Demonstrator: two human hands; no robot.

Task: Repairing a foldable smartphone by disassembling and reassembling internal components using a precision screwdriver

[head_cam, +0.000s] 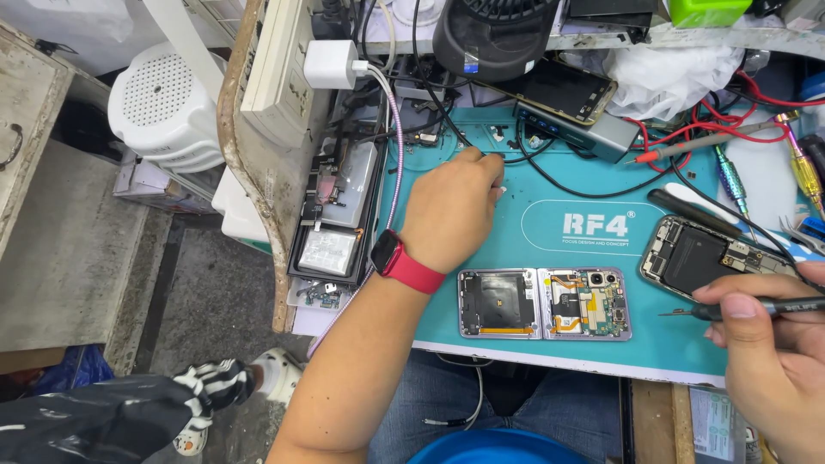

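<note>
My left hand [453, 206], a red smartwatch on its wrist, rests on the teal work mat [516, 249] with fingers curled near a tiny white part at the fingertips; whether it pinches it I cannot tell. My right hand [773, 344] grips a thin black screwdriver [739, 308], tip pointing left. An opened foldable phone [543, 302] lies on the mat between my hands, its boards and flex cables exposed. A second opened phone [709, 258] lies just above my right hand.
A dismantled tablet-like device [335, 223] lies at the mat's left edge. Further back are a dark phone [563, 90], a grey box [593, 133], red and black cables [687, 129], screwdrivers [730, 180], a black fan [494, 34] and a white charger [328, 64]. Left, a white stool [163, 107].
</note>
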